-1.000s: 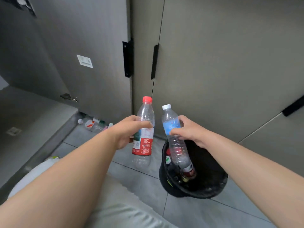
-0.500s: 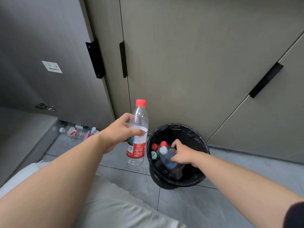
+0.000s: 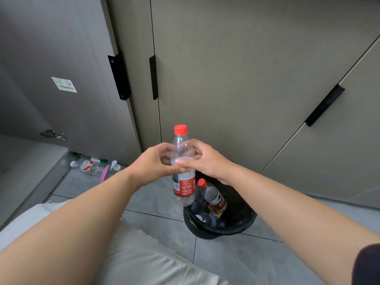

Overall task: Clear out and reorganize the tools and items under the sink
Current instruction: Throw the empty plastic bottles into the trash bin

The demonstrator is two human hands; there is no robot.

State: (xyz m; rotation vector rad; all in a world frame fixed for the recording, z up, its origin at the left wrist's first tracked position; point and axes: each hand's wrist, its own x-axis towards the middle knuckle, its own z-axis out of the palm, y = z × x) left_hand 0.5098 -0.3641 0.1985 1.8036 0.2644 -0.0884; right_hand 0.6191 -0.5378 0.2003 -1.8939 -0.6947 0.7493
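A clear plastic bottle (image 3: 183, 183) with a red cap and a red label stands upright in the air above the floor, just left of the black bin (image 3: 243, 224). My left hand (image 3: 151, 164) grips its upper body from the left. My right hand (image 3: 202, 159) curls round the same part from the right, thumb across the front. Inside the bin lie several bottles, among them one with a red cap (image 3: 212, 195) that leans against the rim.
An open cabinet door (image 3: 61, 68) with a white sticker stands at the left. Loose bottles and small items (image 3: 93, 165) lie on the grey tile floor by the cabinet base. Shut cabinet doors with black handles (image 3: 323, 104) fill the back. My light trouser leg (image 3: 131, 258) is in front.
My right hand left the blue-label bottle in the bin and came up onto the red-capped bottle. My left hand carried that bottle rightward toward the bin.
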